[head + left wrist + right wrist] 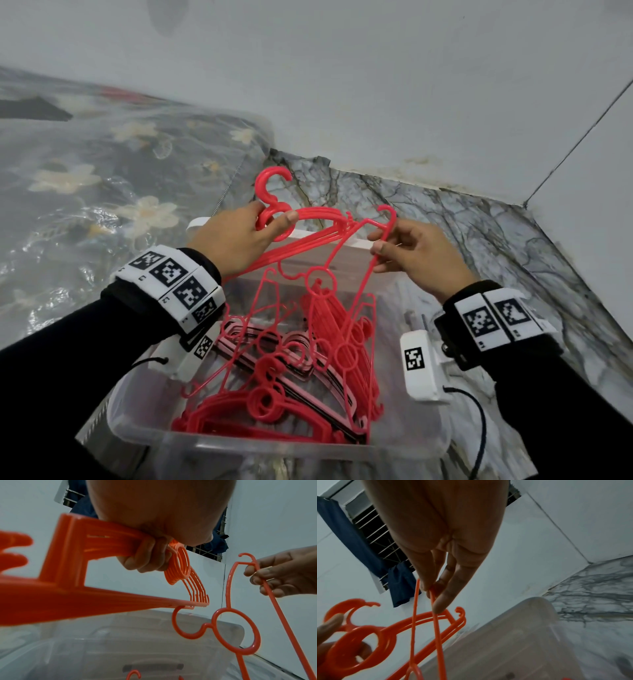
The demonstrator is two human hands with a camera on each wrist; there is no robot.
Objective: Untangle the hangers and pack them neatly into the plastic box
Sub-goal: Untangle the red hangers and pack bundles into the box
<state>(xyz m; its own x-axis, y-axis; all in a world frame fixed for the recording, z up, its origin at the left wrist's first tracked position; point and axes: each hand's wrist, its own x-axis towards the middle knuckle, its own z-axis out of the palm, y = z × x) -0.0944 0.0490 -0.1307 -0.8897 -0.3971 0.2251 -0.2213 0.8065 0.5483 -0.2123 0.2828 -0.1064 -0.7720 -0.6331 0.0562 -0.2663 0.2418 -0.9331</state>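
Note:
My left hand (236, 236) grips a stacked bunch of red hangers (308, 219) by the necks, held above the clear plastic box (260, 445); its fingers (145, 558) curl round the bunch of hangers (106, 543). My right hand (407, 253) pinches one corner of a single red hanger (373, 260) that dangles upside down, its ring and hook (236, 631) caught under the end of the bunch. In the right wrist view the fingers (440, 601) pinch that thin hanger (436, 628). A tangled pile of red and pink hangers (291, 377) lies inside the box.
The box stands on a marble-patterned floor (479, 233) in a corner of white walls (376, 85). A plastic-covered floral sheet (102, 178) lies to the left. A barred window with blue cloth (359, 534) is above.

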